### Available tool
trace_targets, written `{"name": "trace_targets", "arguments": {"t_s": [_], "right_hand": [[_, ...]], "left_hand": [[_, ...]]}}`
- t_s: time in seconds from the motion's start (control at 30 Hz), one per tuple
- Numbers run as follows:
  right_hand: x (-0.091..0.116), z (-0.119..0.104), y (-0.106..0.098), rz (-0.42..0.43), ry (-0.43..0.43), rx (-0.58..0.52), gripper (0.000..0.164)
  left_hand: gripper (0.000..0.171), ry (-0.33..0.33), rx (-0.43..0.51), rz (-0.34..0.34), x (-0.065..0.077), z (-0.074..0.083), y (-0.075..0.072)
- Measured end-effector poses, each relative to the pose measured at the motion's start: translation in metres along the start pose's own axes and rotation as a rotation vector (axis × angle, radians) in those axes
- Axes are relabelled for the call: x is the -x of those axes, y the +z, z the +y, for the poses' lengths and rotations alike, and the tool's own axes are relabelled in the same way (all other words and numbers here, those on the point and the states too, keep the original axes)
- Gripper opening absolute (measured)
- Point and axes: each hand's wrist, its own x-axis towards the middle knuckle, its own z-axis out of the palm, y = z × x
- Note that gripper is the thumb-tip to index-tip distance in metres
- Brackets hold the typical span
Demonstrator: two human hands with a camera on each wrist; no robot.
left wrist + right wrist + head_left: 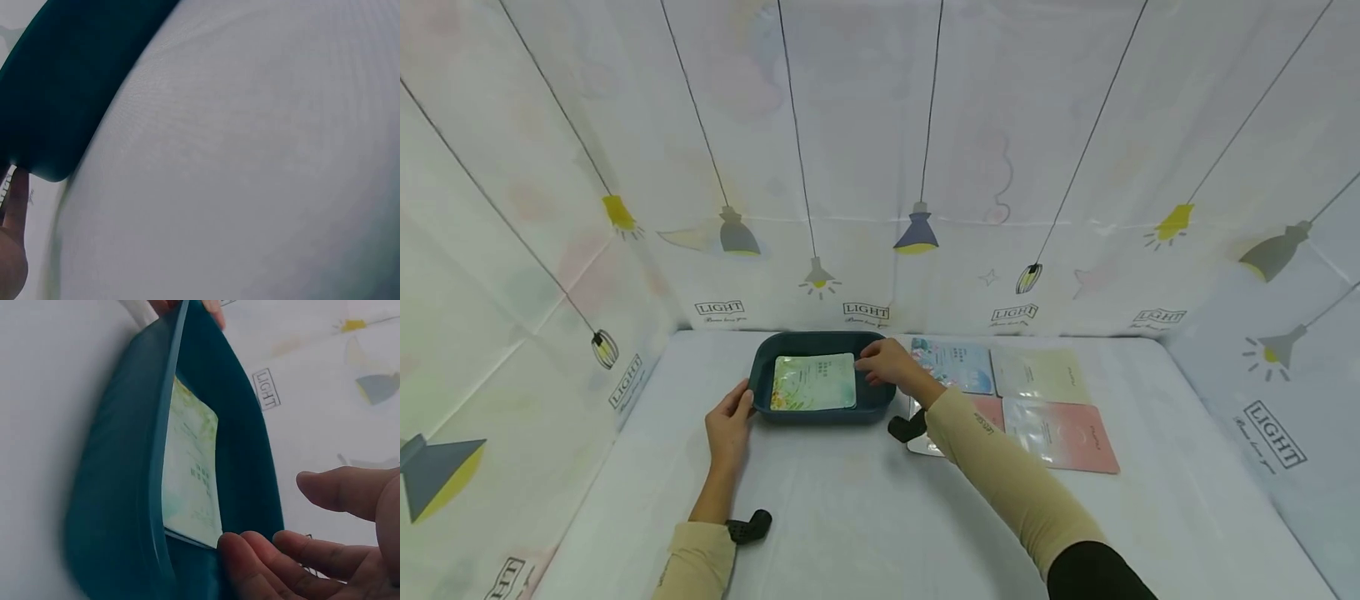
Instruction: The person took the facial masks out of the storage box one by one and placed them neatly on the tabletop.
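A dark teal tray (823, 418) stands on the white table. Inside it lies a pale green flat packet (814, 383), possibly a sheet-mask sachet; its thick edge in the right wrist view suggests a stack. My left hand (728, 429) holds the tray's left end, thumb and fingers against the outside of the wall; the left wrist view catches only a straight finger (17, 206) at the tray's corner. Over the tray's right end is my right hand (886, 365). Its thumb stands apart from the fingers, and the fingertips (232, 545) are right by the packet's edge, gripping nothing.
Right of the tray lie a blue packet (955, 367), a cream packet (1041, 375) and pink packets (1067, 437), partly behind my right forearm. A white curtain (865, 167) printed with lamps rises behind the table. Each wrist carries a black camera mount (749, 527).
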Motion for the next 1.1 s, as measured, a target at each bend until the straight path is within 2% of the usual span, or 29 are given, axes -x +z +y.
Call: {"name": "trace_targets", "arguments": {"t_s": [0.2,0.47,0.6,0.7,0.83,0.93,1.1], "right_hand": [[-0.008,-0.003,0.016,0.009,0.0,0.056,0.035],[-0.016,-0.004,0.039,0.073,0.052,0.205,0.018],[-0.02,0.001,0.046,0.085,0.076,0.277,0.018],[-0.021,0.002,0.048,0.07,0.084,0.318,0.015],[-0.02,0.0,0.052,0.048,0.091,0.337,0.017],[-0.021,0.0,0.054,0.067,0.103,0.308,0.02],[-0.023,0.004,0.059,0.106,0.102,0.235,0.015]], "left_hand": [[0.038,-0.002,0.028,-0.008,0.005,0.016,0.0],[0.041,0.027,0.003,0.018,-0.002,-0.002,0.0],[0.04,0.003,0.009,0.011,-0.001,-0.001,0.0],[0.04,0.014,0.025,0.009,-0.001,0.0,0.001],[0.041,0.056,0.033,0.017,-0.004,-0.004,0.002],[0.042,0.071,0.025,0.012,-0.005,-0.006,0.002],[0.042,0.048,0.021,0.012,-0.002,-0.007,0.001]]}}
